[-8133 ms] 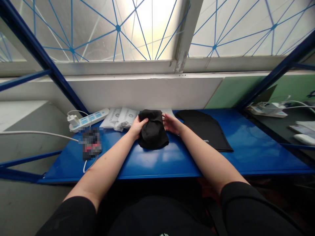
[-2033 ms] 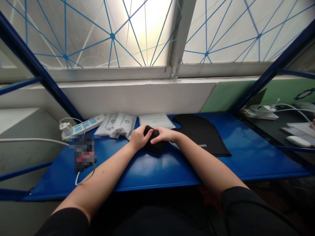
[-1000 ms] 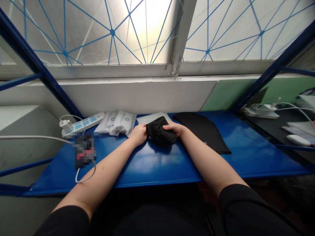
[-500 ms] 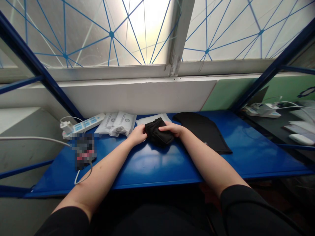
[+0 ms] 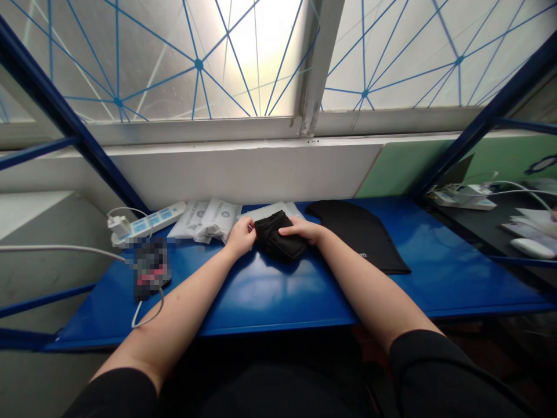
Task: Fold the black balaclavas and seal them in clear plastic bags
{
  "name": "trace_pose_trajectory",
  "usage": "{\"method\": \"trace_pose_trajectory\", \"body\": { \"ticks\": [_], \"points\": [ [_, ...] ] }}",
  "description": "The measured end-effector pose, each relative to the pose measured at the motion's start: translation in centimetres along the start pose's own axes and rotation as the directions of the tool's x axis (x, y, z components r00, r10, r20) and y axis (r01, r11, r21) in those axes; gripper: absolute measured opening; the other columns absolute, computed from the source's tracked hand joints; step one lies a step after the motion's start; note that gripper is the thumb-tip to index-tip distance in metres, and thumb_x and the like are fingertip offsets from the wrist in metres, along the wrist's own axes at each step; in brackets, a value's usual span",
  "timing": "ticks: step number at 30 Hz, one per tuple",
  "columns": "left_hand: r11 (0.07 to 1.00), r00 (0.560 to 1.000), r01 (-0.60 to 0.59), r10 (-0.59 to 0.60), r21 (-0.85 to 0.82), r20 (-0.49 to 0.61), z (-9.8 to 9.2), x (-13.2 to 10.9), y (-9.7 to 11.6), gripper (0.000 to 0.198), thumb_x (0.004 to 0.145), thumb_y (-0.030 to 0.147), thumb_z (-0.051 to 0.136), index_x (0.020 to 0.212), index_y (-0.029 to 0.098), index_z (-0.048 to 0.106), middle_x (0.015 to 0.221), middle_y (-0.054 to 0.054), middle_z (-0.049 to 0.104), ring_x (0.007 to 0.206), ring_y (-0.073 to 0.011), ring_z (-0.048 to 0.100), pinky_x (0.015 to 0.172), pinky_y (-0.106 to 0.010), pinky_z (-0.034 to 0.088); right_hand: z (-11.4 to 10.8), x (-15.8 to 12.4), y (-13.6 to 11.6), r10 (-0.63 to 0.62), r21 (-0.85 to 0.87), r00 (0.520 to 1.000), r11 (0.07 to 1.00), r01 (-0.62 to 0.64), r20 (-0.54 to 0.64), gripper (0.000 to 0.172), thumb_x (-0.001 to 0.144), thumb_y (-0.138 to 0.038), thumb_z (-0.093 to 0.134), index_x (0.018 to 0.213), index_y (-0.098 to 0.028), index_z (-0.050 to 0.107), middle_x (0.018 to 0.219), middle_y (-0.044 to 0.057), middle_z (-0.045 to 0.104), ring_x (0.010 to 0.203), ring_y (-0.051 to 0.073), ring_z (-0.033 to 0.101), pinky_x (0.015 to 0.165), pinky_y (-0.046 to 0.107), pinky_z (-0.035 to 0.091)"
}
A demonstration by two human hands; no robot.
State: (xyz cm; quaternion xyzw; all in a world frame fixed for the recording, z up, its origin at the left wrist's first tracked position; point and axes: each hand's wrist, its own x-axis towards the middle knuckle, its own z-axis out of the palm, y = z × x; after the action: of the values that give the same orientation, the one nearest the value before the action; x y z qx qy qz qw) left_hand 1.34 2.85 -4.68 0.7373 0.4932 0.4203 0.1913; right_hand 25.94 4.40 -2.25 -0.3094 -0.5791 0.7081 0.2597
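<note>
A folded bundle of black cloth (image 5: 282,241) is held between both hands over the blue table (image 5: 278,302). My left hand (image 5: 241,236) pinches its left edge with closed fingers. My right hand (image 5: 303,230) grips the upper right side, thumb on top and the other fingers mostly hidden behind. A flat white packet (image 5: 272,209) lies just behind the bundle. To the right, a larger black fabric piece (image 5: 359,235) is spread flat, with small light lettering near my forearm.
Printed plastic packets (image 5: 220,217) and a white power strip (image 5: 152,222) lie at the back left. A pixelated object (image 5: 150,270) with a cable sits nearer. Blue frame bars rise on both sides. Another desk at right holds a white mouse (image 5: 531,248).
My left hand has shifted slightly left and up along the cloth's edge. The bundle has changed shape a little. Fingertips of another person now show at the far right edge.
</note>
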Motion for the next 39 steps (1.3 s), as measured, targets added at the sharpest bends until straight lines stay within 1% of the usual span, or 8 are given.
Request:
{"method": "trace_pose_trajectory", "body": {
  "ticks": [8, 15, 21, 24, 26, 30, 34, 39],
  "points": [
    [0.993, 0.976, -0.083, 0.099, 0.089, -0.195, -0.3, -0.7, 1.2, 0.011, 0.094, 0.024, 0.052, 0.083, 0.021, 0.051, 0.088, -0.002, 0.052, 0.071, -0.0145, 0.054, 0.074, -0.031, 0.048, 0.8, 0.2, -0.5, 0.034, -0.011, 0.999, 0.999, -0.034, -0.025, 0.053, 0.072, -0.033, 0.085, 0.122, -0.025, 0.066, 0.114, 0.005, 0.073, 0.101, 0.022, 0.071, 0.091, 0.033, 0.057],
    [0.943, 0.956, -0.266, 0.285, 0.201, -0.074, -0.4, -1.2, 2.6, 0.011, 0.099, 0.023, 0.045, 0.09, 0.022, 0.052, 0.097, -0.006, 0.055, 0.082, -0.0167, 0.057, 0.08, -0.031, 0.05, 0.6, 1.1, 0.0, 0.018, 0.15, 0.97, 0.988, 0.019, -0.243, 0.042, 0.074, -0.032, 0.083, 0.112, -0.022, 0.065, 0.106, 0.007, 0.074, 0.096, 0.022, 0.071, 0.092, 0.038, 0.056],
    [0.923, 0.936, -0.323, 0.344, 0.208, -0.071, -0.3, -1.2, 2.5, 0.011, 0.099, 0.023, 0.042, 0.092, 0.022, 0.05, 0.098, -0.008, 0.056, 0.092, -0.0195, 0.058, 0.085, -0.034, 0.051, 1.0, 1.3, 0.2, 0.01, 0.125, 0.968, 0.992, 0.022, -0.252, 0.048, 0.072, -0.031, 0.085, 0.114, -0.024, 0.063, 0.105, 0.005, 0.073, 0.095, 0.022, 0.07, 0.091, 0.037, 0.057],
    [0.915, 0.924, -0.367, 0.379, 0.165, -0.046, -0.3, -1.4, 2.8, 0.009, 0.099, 0.024, 0.042, 0.094, 0.022, 0.049, 0.098, -0.009, 0.057, 0.094, -0.0202, 0.057, 0.085, -0.035, 0.052, 1.2, 1.1, 0.0, 0.004, 0.043, 0.982, 0.999, 0.004, -0.188, 0.06, 0.068, -0.028, 0.087, 0.122, -0.028, 0.061, 0.108, 0.002, 0.072, 0.097, 0.021, 0.07, 0.092, 0.036, 0.056],
    [0.904, 0.916, -0.396, 0.401, 0.161, 0.001, -0.3, -1.6, 3.2, 0.01, 0.1, 0.024, 0.041, 0.095, 0.022, 0.05, 0.098, -0.009, 0.057, 0.095, -0.0207, 0.057, 0.086, -0.036, 0.052, 1.2, 1.1, 0.1, 0.02, -0.008, 0.987, 1.0, -0.021, -0.157, 0.056, 0.068, -0.03, 0.087, 0.118, -0.026, 0.062, 0.103, 0.002, 0.073, 0.094, 0.022, 0.07, 0.09, 0.036, 0.057],
    [0.878, 0.902, -0.43, 0.429, 0.212, 0.051, -0.2, -1.5, 3.4, 0.013, 0.1, 0.023, 0.04, 0.095, 0.022, 0.051, 0.1, -0.009, 0.057, 0.098, -0.0215, 0.058, 0.09, -0.037, 0.051, 0.9, 1.6, 0.8, -0.001, -0.002, 0.964, 1.0, 0.001, -0.266, 0.049, 0.07, -0.034, 0.086, 0.113, -0.023, 0.063, 0.105, 0.005, 0.073, 0.097, 0.023, 0.07, 0.092, 0.038, 0.056],
    [0.877, 0.915, -0.395, 0.402, 0.274, 0.031, 0.0, -1.1, 2.9, 0.012, 0.097, 0.016, 0.043, 0.096, 0.021, 0.053, 0.1, -0.009, 0.057, 0.099, -0.0227, 0.057, 0.093, -0.037, 0.05, 1.0, 2.0, 1.2, -0.085, 0.084, 0.936, 0.989, 0.12, -0.342, 0.053, 0.071, -0.031, 0.085, 0.118, -0.024, 0.061, 0.114, 0.006, 0.071, 0.105, 0.023, 0.069, 0.098, 0.04, 0.054],
    [0.897, 0.967, -0.202, 0.247, 0.394, -0.068, 0.3, -0.9, 2.3, 0.021, 0.083, 0.007, 0.054, 0.098, 0.02, 0.054, 0.1, -0.01, 0.054, 0.097, -0.0258, 0.058, 0.091, -0.04, 0.051, 1.3, 1.8, 0.7, -0.129, 0.181, 0.934, 0.963, 0.198, -0.333, 0.05, 0.072, -0.027, 0.083, 0.118, -0.022, 0.063, 0.118, 0.007, 0.072, 0.108, 0.024, 0.068, 0.101, 0.039, 0.052]
  ]
}}
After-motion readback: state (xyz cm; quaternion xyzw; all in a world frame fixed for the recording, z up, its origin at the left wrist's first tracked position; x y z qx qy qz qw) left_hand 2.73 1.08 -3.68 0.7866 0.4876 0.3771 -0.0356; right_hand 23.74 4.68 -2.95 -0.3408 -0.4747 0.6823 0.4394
